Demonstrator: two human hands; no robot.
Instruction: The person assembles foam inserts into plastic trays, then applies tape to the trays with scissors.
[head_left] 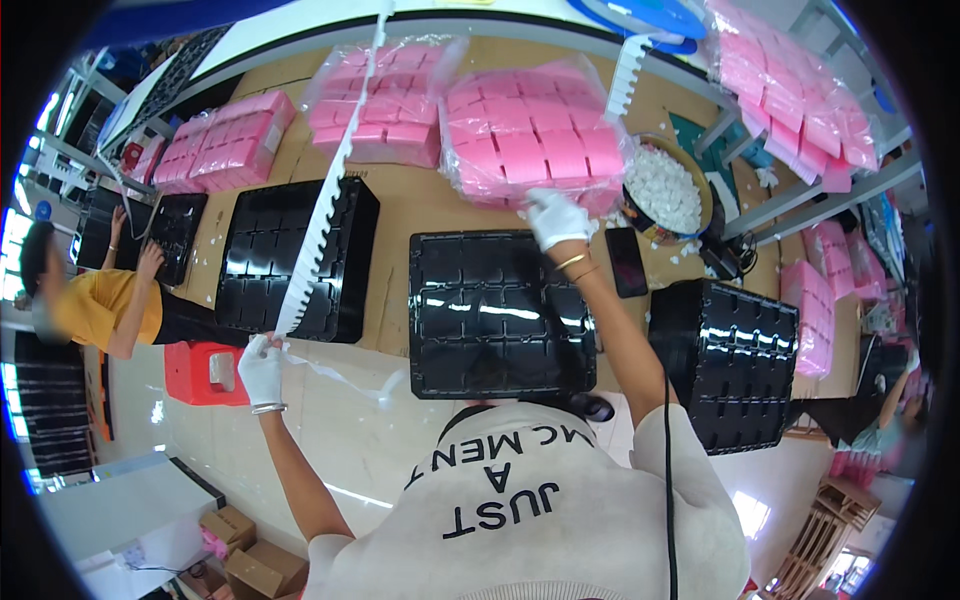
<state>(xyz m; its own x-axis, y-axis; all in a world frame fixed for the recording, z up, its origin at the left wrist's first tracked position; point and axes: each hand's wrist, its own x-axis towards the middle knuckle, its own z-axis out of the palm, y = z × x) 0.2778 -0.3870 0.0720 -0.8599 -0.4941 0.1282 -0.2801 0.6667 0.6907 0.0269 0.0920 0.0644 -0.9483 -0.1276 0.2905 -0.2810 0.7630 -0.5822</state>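
Note:
A white glove covers my left hand (262,368), which is closed on the lower end of a long white strip with a notched edge (330,195). The strip runs upward past a stack of black plastic trays (262,250) to the far edge of the view. My right hand (557,220), also gloved, reaches forward with fingers extended at the near side of a film-wrapped bundle of pink foam blocks (535,125). Its fingertips are close to the film; whether they touch it is unclear. Directly in front of me lies a black compartment tray (500,315).
Right of my hand are a dark phone (627,262) and a tub of white scraps (662,190). Another black tray stack (740,365) stands at right. More pink bundles (385,100) line the back. A co-worker in a yellow shirt (105,310) works at left, near a red stool (200,373).

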